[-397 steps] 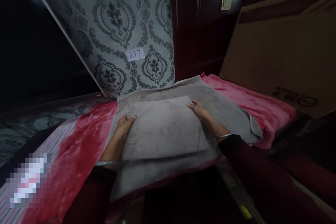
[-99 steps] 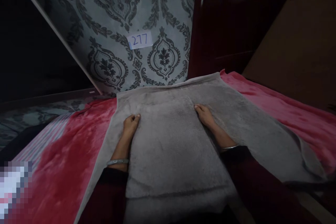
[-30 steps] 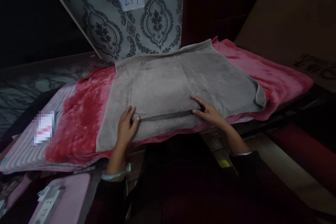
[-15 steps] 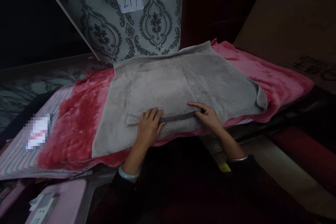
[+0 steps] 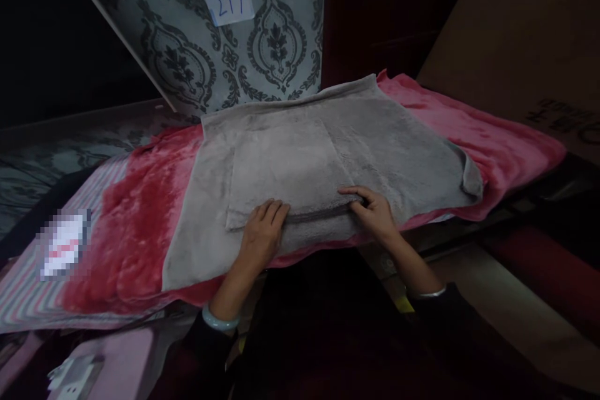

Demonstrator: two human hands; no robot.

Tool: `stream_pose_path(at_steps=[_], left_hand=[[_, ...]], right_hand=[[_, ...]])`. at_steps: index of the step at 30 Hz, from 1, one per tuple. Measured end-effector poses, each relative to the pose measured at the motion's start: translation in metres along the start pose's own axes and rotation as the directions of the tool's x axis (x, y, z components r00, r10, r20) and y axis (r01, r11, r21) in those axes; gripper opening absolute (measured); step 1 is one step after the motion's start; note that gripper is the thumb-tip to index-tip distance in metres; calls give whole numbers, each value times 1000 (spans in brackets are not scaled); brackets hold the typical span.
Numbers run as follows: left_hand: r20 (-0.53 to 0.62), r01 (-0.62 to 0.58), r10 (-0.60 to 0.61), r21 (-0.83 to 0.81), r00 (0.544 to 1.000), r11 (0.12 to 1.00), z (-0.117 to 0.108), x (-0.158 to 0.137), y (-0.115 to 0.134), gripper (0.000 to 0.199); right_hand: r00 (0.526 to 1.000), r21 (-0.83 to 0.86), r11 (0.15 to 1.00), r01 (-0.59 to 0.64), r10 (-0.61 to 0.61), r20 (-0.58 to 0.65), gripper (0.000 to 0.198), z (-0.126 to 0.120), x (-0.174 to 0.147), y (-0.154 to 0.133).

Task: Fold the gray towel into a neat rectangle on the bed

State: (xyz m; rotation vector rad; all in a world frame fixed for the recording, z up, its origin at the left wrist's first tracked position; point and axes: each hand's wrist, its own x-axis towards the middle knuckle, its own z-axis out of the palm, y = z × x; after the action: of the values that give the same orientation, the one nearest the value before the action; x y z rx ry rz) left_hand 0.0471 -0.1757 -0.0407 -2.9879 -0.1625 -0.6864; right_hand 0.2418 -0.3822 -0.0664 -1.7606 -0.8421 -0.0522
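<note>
A folded grey plush cloth (image 5: 285, 159) lies flat on a larger spread of similar grey plush fabric (image 5: 398, 137). My left hand (image 5: 263, 230) is at its front edge, left of the middle, with fingers close together over the edge; the thumb is hidden. At the front right corner, my right hand (image 5: 375, 212) pinches the cloth's edge between thumb and fingers, with the index finger stretched along the top. Several layers show along the folded front edge.
Under the grey fabric lies a red and pink plush blanket (image 5: 135, 231) over a striped sheet (image 5: 28, 300). Behind stands a patterned wall (image 5: 229, 37) with a paper marked 277 (image 5: 230, 4). A cardboard box (image 5: 525, 31) is at the right, a power strip (image 5: 75, 378) at lower left.
My left hand has shifted slightly left, and its thumb has gone out of sight. My right hand keeps its pinch on the corner, slightly farther right. The view has shifted a little.
</note>
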Motion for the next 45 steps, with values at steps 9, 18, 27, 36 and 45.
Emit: stream_pose_path(at_steps=[9, 18, 27, 36, 45], left_hand=[[-79, 39, -51, -148, 996, 988, 6, -19, -6, 43], [-114, 154, -160, -58, 981, 986, -23, -11, -13, 44], [125, 189, -190, 24, 974, 982, -2, -5, -11, 56], [78, 302, -300, -9, 951, 953, -6, -27, -18, 53], [-87, 524, -611, -431, 787, 735, -16, -53, -54, 43]], right_hand=[[985, -318, 932, 173, -155, 81, 43, -11, -18, 2], [931, -376, 852, 364, -316, 185, 45, 1, -9, -45], [876, -532, 719, 447, -234, 421, 57, 37, -18, -29], [889, -506, 752, 422, -235, 393, 54, 33, -22, -23], [912, -378, 849, 370, -254, 322, 46, 25, -19, -20]])
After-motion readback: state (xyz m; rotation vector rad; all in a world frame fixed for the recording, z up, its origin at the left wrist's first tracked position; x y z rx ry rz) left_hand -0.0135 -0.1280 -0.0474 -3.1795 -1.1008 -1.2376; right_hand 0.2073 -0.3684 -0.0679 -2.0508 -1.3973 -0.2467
